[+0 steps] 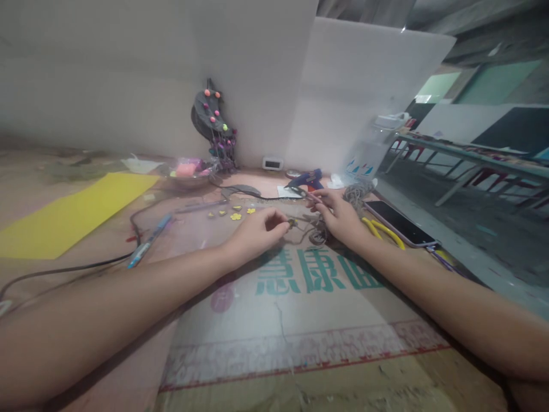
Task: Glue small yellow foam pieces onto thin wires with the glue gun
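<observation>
My left hand (pixel 259 233) is closed, with thumb and fingertips pinching a small yellowish piece (pixel 292 223) that looks like a flower cut-out on brown twine. Close on its right, my right hand (pixel 341 216) has its fingers curled around a slim tool (pixel 312 197) with a pinkish handle. Whether that tool is scissors or tweezers is blurred. Below the right fingers lies a small tangle of brown twine (pixel 318 234), with strands running toward the left hand. Several little yellow flower pieces (pixel 235 217) rest on the table left of the hands.
Behind the hands lie a blue glue gun (pixel 309 179) and a small digital clock (pixel 273 163). A moon-shaped hanging ornament (pixel 208 117) leans on the wall. On the left are yellow paper (pixel 72 214) and a blue pen (pixel 150 240); on the right, a phone (pixel 401 223) and yellow-handled tool (pixel 381 233).
</observation>
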Motion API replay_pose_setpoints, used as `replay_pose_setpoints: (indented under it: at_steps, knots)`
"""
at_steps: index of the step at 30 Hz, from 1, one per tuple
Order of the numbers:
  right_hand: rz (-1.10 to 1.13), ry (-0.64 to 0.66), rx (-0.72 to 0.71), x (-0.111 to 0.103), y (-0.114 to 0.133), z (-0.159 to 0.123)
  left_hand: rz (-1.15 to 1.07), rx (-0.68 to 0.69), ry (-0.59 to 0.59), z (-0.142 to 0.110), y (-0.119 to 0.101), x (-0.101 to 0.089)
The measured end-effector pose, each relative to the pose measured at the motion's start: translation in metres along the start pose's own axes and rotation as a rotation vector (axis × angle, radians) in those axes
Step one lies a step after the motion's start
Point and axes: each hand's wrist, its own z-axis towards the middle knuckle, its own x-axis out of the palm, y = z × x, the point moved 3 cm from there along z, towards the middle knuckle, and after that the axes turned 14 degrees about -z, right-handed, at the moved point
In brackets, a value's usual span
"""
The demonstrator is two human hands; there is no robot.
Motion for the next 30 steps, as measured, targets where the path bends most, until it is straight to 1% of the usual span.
replay_pose_setpoints:
  at_steps: [2, 4, 5, 8, 12, 14, 16, 19, 22, 24, 25, 27, 28, 29, 30]
  knots:
    - [0.086, -0.078, 0.009, -0.003, -0.004, 0.003, 0.006, 0.005, -0.002, 0.000, -0.001, 0.000]
    - [0.093, -0.144, 0.033, -0.007, -0.007, 0.006, 0.002, 0.009, 0.000, 0.000, -0.002, 0.000]
    - [0.090, -0.157, 0.058, -0.009, -0.007, 0.007, 0.003, 0.010, 0.002, 0.000, -0.002, 0.000]
    - [0.133, -0.148, 0.118, -0.016, -0.003, 0.011, 0.022, 0.006, 0.007, -0.001, -0.002, 0.000]
    - [0.099, -0.139, 0.071, -0.028, 0.014, 0.012, 0.024, 0.022, 0.017, -0.002, -0.001, 0.000]
    - [0.066, -0.156, 0.070, -0.036, 0.021, 0.013, 0.029, 0.032, 0.022, -0.002, -0.001, 0.000]
    - [0.048, -0.193, 0.072, -0.048, 0.026, 0.015, 0.034, 0.034, 0.027, -0.003, -0.001, 0.000]
    - [-0.021, -0.257, 0.024, -0.074, 0.027, 0.020, 0.036, 0.025, 0.026, -0.003, -0.003, -0.001]
    - [-0.138, -0.390, -0.037, -0.104, 0.025, 0.023, 0.035, 0.027, 0.027, -0.002, -0.003, -0.001]
    - [-0.243, -0.438, -0.082, -0.112, 0.025, 0.021, 0.042, 0.038, 0.032, -0.002, -0.003, 0.000]
    - [-0.291, -0.422, -0.114, -0.110, 0.026, 0.018, 0.051, 0.042, 0.031, -0.002, -0.004, 0.000]
    - [-0.295, -0.320, -0.219, -0.094, 0.030, 0.010, 0.081, 0.049, 0.021, -0.002, -0.005, 0.000]
    - [-0.298, -0.196, -0.262, -0.081, 0.032, 0.006, 0.100, 0.054, 0.013, -0.003, -0.006, 0.000]
    - [-0.293, -0.103, -0.316, -0.066, 0.035, 0.000, 0.122, 0.063, 0.005, -0.003, -0.007, 0.000]
    - [-0.280, -0.041, -0.331, -0.053, 0.036, -0.006, 0.146, 0.073, -0.003, -0.004, -0.009, 0.000]
